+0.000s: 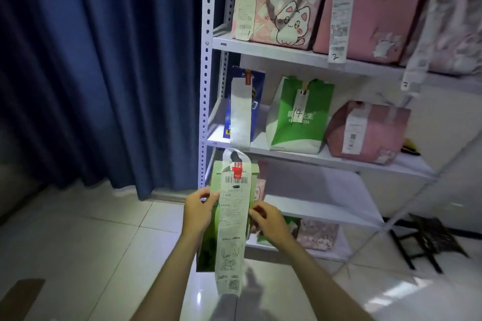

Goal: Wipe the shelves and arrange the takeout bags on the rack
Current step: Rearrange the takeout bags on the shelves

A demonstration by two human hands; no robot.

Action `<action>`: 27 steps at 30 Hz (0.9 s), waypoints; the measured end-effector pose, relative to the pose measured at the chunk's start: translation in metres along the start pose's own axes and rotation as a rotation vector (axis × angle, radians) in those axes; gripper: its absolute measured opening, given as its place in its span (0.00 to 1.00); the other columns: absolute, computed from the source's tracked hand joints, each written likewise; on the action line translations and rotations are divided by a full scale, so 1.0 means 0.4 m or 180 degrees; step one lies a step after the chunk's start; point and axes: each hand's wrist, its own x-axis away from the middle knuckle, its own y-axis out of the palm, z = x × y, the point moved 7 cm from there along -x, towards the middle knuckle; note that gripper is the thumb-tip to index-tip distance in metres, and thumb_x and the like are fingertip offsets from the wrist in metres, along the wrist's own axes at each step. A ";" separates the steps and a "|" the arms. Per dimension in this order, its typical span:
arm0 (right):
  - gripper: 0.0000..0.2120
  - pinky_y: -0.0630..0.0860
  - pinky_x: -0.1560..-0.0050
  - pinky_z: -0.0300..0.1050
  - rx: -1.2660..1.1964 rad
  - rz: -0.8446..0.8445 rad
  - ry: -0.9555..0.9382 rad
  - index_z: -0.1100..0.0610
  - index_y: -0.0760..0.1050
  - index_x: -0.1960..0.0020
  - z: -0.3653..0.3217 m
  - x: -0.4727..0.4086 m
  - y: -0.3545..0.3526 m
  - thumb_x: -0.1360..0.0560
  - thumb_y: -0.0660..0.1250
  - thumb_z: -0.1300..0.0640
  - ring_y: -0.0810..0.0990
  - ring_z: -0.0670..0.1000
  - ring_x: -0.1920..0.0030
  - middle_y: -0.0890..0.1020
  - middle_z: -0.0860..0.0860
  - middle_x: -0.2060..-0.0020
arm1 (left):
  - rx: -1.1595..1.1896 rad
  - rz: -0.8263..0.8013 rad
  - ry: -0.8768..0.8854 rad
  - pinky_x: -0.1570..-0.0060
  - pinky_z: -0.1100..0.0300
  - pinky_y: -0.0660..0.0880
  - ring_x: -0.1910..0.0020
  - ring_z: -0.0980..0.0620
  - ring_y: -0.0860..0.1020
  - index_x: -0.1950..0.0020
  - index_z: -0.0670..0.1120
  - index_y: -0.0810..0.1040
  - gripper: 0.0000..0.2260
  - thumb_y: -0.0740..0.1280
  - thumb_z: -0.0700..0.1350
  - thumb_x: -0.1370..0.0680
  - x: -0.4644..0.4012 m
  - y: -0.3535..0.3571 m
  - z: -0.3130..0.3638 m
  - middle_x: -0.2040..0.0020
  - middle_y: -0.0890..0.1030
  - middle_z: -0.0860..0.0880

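Note:
I hold a light green paper takeout bag (208,247) upright in front of the white rack's (204,101) left post. A long white receipt (233,229) hangs down the bag's front. My left hand (199,210) grips the bag's left edge. My right hand (268,221) grips its right edge. The third shelf (323,206) behind the bag has bare white surface. On the second shelf stand a blue bag (257,96), a green and white bag (300,122) and a pink bag (375,133).
Pink bags with receipts, one with a cat drawing (289,21), fill the top shelf. More bags (318,237) lie on the bottom shelf. A dark blue curtain (104,73) hangs left of the rack. A black stand (427,242) sits on the tiled floor at right.

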 end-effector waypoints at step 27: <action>0.13 0.81 0.69 0.43 0.0005 0.0436 0.0630 0.48 0.73 0.57 0.531 0.135 -0.574 0.17 0.61 0.61 0.85 0.50 0.66 0.83 0.48 0.60 | -0.0539 -0.0944 -0.0415 0.44 0.41 0.82 0.49 0.45 0.84 0.50 0.44 0.83 0.11 0.62 0.44 0.14 0.195 0.769 -0.055 0.52 0.86 0.46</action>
